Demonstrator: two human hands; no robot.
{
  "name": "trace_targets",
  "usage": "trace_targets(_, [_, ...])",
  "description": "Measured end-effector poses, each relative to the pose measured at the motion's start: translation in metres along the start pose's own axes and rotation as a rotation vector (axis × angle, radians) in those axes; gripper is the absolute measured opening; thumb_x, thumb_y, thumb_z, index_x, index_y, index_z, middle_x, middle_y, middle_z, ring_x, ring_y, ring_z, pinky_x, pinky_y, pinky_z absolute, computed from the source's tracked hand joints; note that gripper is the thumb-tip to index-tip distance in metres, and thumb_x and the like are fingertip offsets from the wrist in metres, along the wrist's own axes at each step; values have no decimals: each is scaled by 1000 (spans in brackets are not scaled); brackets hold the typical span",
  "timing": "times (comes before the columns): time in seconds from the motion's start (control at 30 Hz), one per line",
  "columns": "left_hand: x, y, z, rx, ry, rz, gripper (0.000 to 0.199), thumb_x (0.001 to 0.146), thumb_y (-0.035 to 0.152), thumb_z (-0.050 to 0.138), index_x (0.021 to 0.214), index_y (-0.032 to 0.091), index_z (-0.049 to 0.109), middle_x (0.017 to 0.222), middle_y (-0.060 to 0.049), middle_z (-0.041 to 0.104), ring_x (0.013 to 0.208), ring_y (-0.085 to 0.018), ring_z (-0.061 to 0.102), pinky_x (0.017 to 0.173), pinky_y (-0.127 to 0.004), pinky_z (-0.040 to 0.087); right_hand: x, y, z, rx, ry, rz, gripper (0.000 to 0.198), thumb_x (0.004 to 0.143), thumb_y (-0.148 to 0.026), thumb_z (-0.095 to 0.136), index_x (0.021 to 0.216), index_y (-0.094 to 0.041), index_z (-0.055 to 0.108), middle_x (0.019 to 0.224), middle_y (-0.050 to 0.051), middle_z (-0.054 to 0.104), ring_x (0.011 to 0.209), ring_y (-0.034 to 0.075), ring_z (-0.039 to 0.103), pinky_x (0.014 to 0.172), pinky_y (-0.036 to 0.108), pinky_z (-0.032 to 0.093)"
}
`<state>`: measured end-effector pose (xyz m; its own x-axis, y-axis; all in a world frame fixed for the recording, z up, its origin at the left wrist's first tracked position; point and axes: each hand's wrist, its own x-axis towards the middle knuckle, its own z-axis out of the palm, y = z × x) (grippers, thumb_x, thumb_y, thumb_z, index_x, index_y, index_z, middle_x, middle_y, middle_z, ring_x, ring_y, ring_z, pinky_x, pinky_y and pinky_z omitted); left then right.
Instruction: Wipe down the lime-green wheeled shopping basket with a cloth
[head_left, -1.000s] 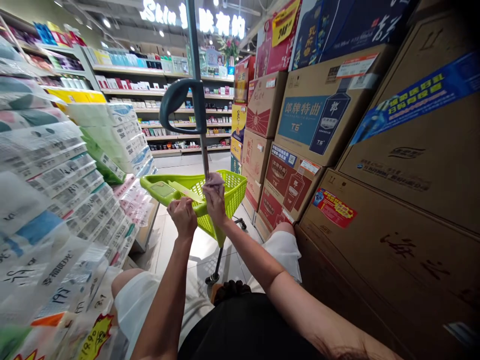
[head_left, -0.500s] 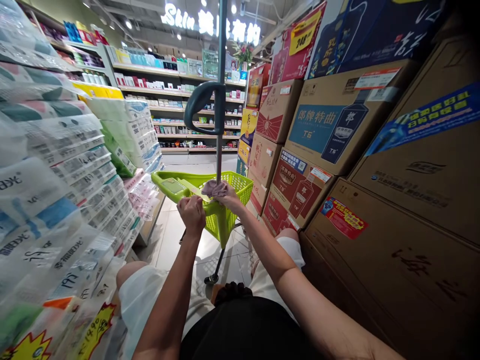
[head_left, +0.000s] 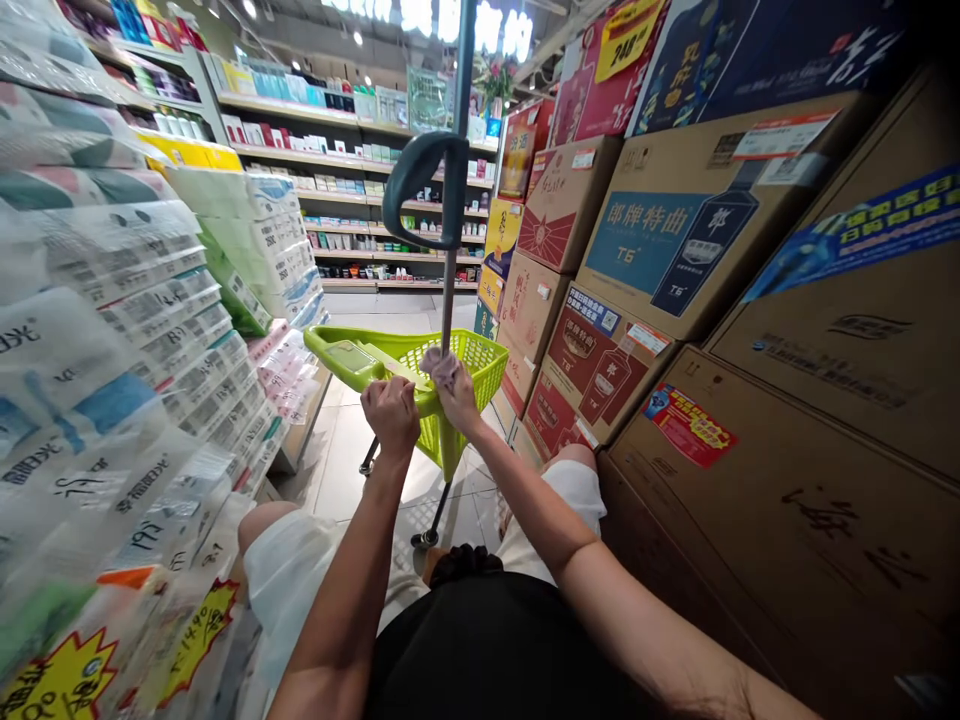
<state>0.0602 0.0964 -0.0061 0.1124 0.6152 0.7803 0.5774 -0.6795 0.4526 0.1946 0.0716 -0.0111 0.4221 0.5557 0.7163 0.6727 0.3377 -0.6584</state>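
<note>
A lime-green shopping cart basket (head_left: pixel 480 365) with perforated walls stands in front of me on thin grey legs. My left hand (head_left: pixel 391 415) is wrapped round the near rim of the cart, left of its post. In my right hand (head_left: pixel 459 400) is a crumpled greyish-purple cloth (head_left: pixel 441 368), pressed against the lower part of the grey post (head_left: pixel 448 300). Higher on that post sits a dark loop handle (head_left: pixel 397 190), which neither hand touches. My right fingertips are partly hidden by the cloth.
Plastic-wrapped paper packs (head_left: pixel 150 270) are piled along the left. Stacked cartons (head_left: pixel 637 240) wall the right side close to my arm. Shelves of small boxes and bottles (head_left: pixel 352 160) cross the far end of the tiled aisle (head_left: pixel 341 480).
My right hand and the cloth have shifted slightly up and to the right against the post. My left hand keeps its grip on the rim. The view has tilted down a little.
</note>
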Motion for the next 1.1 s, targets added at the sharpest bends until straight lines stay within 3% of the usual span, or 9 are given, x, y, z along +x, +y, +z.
trace_targets(0.1, [-1,2,1,2,18,1,52,103,48,21,86,23,63,87,-11,68,100,-29,55,102,-45,32,-53,21,10,-125,127,15,35,94,-22,45,126,-17,58,123,16,61,119,28,56,103,49,47])
trace_targets(0.23, [0,4,3,-3,30,-14,53,103,49,20,86,23,63,87,-12,67,101,-29,54,102,-45,31,-94,21,31,-134,208,128,43,94,-25,44,134,-12,54,143,25,47,136,33,46,110,57,42])
trace_targets(0.33, [1,5,3,-9,10,-16,54,103,49,19,85,23,62,87,-12,66,101,-29,54,102,-45,31,-94,5,43,-144,188,138,52,95,-25,44,146,-13,45,157,26,32,148,34,34,114,56,39])
trace_targets(0.43, [2,7,3,-13,-12,-16,55,103,49,16,86,23,61,89,-12,67,102,-29,54,102,-46,31,-93,6,50,-181,139,97,57,96,-21,41,153,-18,37,160,21,31,153,31,26,119,59,31])
trace_targets(0.6, [2,10,6,-7,-15,-18,58,103,52,14,87,23,62,92,-12,67,104,-30,54,102,-46,30,-129,54,60,-220,219,361,60,87,-14,49,147,-8,41,146,28,44,144,33,39,115,59,37])
trace_targets(0.7, [3,11,8,-10,-20,-31,57,103,52,15,86,22,62,90,-12,66,104,-30,54,102,-46,30,-135,65,67,-159,277,466,64,81,-12,55,144,-6,44,139,28,48,139,34,45,113,55,41])
trace_targets(0.9, [2,16,7,2,-30,-26,59,103,52,13,88,22,62,92,-13,66,105,-30,53,103,-47,29,-112,39,72,-173,246,362,64,91,-26,53,150,-10,37,154,28,34,149,34,31,117,58,35])
trace_targets(1.0, [1,18,6,-16,-49,-4,69,102,54,4,90,21,63,92,-13,65,105,-30,53,104,-47,29,-117,34,65,-195,189,387,60,91,-22,49,148,-7,40,151,30,38,148,36,32,116,63,32])
trace_targets(1.1, [-1,20,5,-42,-60,0,81,98,59,-6,94,21,66,88,-12,64,105,-30,54,103,-46,30,-115,26,54,-184,213,358,56,91,-19,46,147,-13,43,149,26,44,146,34,36,116,63,30])
